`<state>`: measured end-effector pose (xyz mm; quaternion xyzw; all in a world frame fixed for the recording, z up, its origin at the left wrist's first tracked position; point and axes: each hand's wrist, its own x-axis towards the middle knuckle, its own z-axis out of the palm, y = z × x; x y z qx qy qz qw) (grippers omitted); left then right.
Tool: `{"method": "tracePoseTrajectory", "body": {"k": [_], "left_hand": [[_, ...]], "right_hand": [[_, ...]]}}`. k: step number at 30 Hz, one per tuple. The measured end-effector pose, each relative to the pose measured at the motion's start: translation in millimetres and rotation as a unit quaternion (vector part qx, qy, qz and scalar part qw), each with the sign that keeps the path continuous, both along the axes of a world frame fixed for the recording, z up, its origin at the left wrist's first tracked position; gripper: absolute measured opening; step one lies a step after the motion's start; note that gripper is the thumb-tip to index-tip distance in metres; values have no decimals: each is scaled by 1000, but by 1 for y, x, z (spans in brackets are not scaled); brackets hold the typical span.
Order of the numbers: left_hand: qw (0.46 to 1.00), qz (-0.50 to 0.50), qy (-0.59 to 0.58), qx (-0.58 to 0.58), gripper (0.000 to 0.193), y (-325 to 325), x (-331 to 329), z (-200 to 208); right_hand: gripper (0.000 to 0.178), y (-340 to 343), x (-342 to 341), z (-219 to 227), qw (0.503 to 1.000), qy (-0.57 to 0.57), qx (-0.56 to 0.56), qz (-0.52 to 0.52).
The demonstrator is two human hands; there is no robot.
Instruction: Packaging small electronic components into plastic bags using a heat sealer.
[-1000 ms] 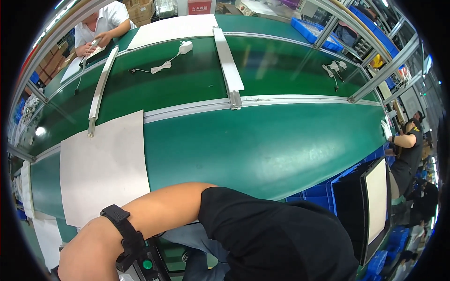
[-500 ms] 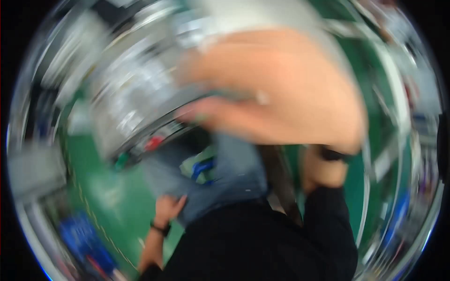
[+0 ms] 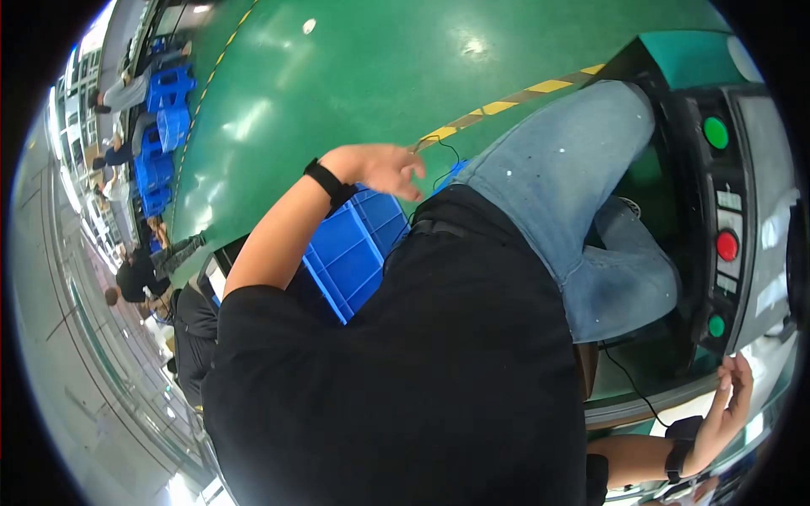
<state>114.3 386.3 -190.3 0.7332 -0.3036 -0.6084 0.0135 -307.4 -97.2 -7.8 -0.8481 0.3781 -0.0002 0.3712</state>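
Observation:
My left hand (image 3: 381, 169) is raised over a blue plastic crate (image 3: 350, 253), fingers loosely bent and apart. A thin black cable (image 3: 456, 148) runs close by its fingertips; I see no object in its palm. At the lower right, my right hand (image 3: 727, 409) has its fingers extended and spread, with the fingertips by the end of a black control panel (image 3: 724, 181). The panel carries two green buttons (image 3: 715, 132) and a red button (image 3: 726, 245). Whether the fingertips touch the panel's end cannot be made out. Each wrist wears a black band.
My jeans-clad legs (image 3: 565, 160) extend beneath the machine's panel side. A yellow-and-black floor stripe (image 3: 498, 107) crosses the green floor (image 3: 363, 59). Blue stools (image 3: 171, 88) and seated people line the far left. A dark cable (image 3: 629, 375) hangs below my legs.
The view has swung round, so the panel has gone from upper left to the right edge. My right hand, earlier blurred close before the camera, is now beside the panel's end.

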Motion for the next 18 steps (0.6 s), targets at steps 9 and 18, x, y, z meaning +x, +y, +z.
{"method": "tracePoseTrajectory", "body": {"k": [9,18], "left_hand": [[953,-67,234,181,67,52,-83,-8],[960,-107,210,153,41,22,-50,13]], "right_hand": [[36,-9,7,-15,997,67,16,20],[35,-10,3,-15,999,45,27,-12]]}}
